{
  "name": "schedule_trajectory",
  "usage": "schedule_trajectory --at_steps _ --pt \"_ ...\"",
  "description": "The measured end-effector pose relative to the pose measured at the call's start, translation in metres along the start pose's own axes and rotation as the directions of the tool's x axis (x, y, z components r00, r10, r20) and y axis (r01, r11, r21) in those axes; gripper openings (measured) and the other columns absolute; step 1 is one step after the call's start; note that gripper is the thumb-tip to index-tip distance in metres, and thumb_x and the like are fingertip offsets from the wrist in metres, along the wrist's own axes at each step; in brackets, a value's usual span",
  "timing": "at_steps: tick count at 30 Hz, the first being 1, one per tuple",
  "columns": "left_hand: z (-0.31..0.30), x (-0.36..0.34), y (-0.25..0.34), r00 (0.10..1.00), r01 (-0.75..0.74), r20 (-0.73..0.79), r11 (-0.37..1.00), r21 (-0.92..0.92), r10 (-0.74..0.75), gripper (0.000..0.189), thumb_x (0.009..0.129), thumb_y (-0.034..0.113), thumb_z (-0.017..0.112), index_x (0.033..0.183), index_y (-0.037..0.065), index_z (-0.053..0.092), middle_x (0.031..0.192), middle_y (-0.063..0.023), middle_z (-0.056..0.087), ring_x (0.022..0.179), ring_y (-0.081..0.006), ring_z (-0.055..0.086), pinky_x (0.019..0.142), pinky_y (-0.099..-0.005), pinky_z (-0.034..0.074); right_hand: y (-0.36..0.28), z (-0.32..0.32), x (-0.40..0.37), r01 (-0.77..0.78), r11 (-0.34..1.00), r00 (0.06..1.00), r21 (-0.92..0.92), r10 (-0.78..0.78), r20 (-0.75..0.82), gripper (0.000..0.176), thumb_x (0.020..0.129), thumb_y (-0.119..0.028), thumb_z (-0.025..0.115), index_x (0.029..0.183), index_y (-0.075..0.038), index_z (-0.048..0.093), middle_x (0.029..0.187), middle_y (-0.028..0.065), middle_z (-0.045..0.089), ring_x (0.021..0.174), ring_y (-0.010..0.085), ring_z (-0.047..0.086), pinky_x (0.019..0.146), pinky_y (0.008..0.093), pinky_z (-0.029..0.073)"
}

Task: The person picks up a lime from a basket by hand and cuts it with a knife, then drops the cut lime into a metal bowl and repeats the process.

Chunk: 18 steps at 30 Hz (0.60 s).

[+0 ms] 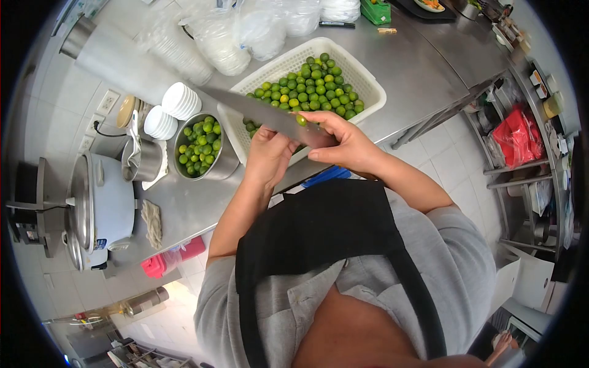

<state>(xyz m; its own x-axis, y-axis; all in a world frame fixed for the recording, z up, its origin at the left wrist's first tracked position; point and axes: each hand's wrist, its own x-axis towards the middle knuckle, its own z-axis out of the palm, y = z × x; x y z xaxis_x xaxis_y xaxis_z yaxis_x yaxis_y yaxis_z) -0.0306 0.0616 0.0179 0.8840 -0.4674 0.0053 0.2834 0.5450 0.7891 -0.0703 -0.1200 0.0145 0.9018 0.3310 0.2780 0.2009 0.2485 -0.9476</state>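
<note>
Head view: see a wide knife (254,109) slanted above the near left part of a white plastic basket (375,95), its blade reaching both hands. Can make out a small lime (301,120) against the blade near its broad end, right at the right index fingertip. Find the left hand (269,152) at the knife's lower edge, thumb and fingers bent close together; cannot tell a firm clamp from a light touch. Find the right hand (340,138) around the broad end, thumb apart from the index finger with blade in the gap; cannot tell a grip there either. Cannot make out a handle. Below, see whole limes (313,86) heaped in the basket, mostly towards its far right.

Just left of the basket, note a steel pot (230,165) of more limes, then white bowls (182,101) in stacks and a small saucepan (152,161). Farther left, see a rice cooker (116,190), near a crumpled cloth (151,224). Beyond the basket, on the steel counter (411,67), find clear plastic bags (264,27), a black marker (337,25) and a green box (375,11).
</note>
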Motion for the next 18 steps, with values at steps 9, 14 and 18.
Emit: schedule_trajectory --at_steps 9,14,18 --pt "-0.033 -0.012 0.057 0.965 -0.024 -0.166 0.694 0.719 0.204 0.028 0.080 0.003 0.064 0.106 0.002 0.056 0.094 -0.0047 0.062 0.088 -0.0123 0.059 0.076 -0.0273 0.049 -0.019 -0.005 -0.001 -0.331 0.940 0.932 0.085 0.312 0.186 0.072 0.082 -0.010 0.067 0.143 -0.012 0.029 0.096 0.0047 0.056 0.073 0.0079 0.050 0.062 0.0218 0.045" --pt "-0.080 0.002 0.099 0.866 0.150 0.149 -0.533 0.833 0.477 0.030 0.077 0.012 0.065 0.106 0.006 0.060 0.101 -0.0121 0.060 0.092 -0.0255 0.058 0.083 -0.0366 0.047 -0.020 -0.020 0.001 -0.241 0.950 0.963 0.196 0.259 -0.071 0.063 0.085 -0.016 0.061 0.140 -0.006 0.031 0.077 0.0004 0.048 0.057 0.0058 0.047 0.046 0.0184 0.040" --pt "-0.092 0.072 0.063 0.977 0.124 -0.033 -0.441 0.889 0.208 0.032 0.079 0.020 0.065 0.109 0.012 0.061 0.109 -0.0147 0.059 0.106 -0.0317 0.054 0.091 -0.0414 0.045 -0.018 -0.022 -0.001 -0.265 0.955 0.943 0.133 0.285 -0.169 0.059 0.085 -0.014 0.062 0.137 -0.006 0.035 0.082 0.0012 0.050 0.063 0.0049 0.048 0.048 0.0182 0.041"
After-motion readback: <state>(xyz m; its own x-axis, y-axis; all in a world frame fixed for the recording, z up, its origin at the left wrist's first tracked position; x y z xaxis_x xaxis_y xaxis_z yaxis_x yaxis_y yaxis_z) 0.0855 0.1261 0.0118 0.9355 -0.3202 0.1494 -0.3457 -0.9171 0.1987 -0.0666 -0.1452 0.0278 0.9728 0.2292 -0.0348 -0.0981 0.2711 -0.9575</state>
